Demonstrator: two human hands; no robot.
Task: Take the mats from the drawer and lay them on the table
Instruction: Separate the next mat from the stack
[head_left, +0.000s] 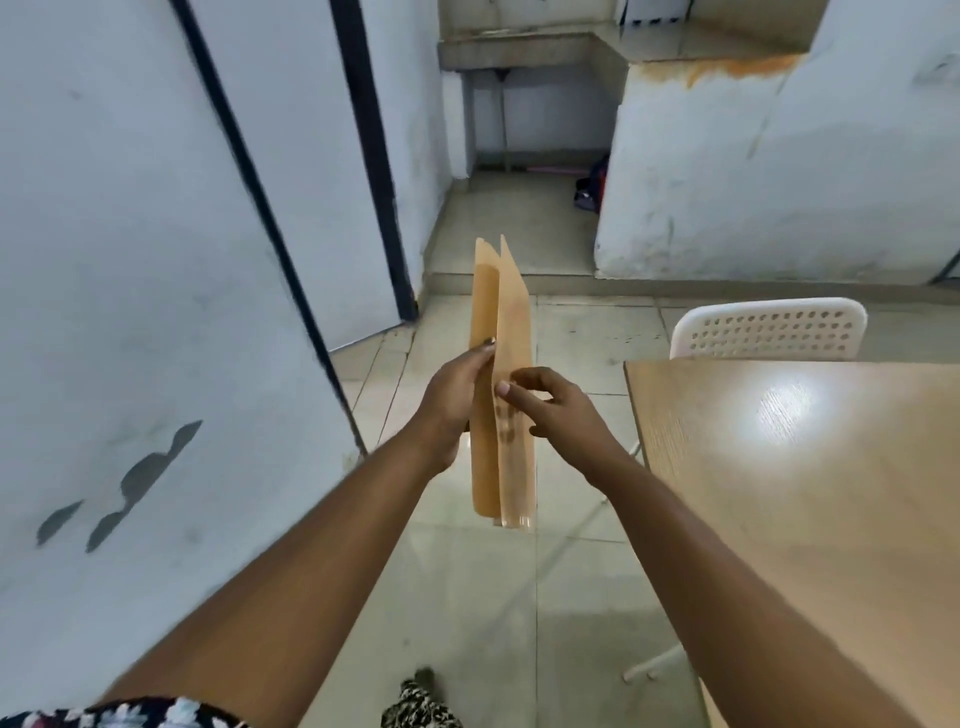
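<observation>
Mats held edge-up beside the table
Left hand (457, 400) grips the mats (501, 384); right hand (550, 410) pinches one sheet, likely separating it for the table (805, 493)

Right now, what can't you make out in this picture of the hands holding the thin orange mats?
- Thin orange mats, head view: held edge-on, so count and faces unclear.
- Drawer: outside the frame.
- Light wooden table: cut by right edge.
- Left hand palm: hidden behind the mats.
</observation>
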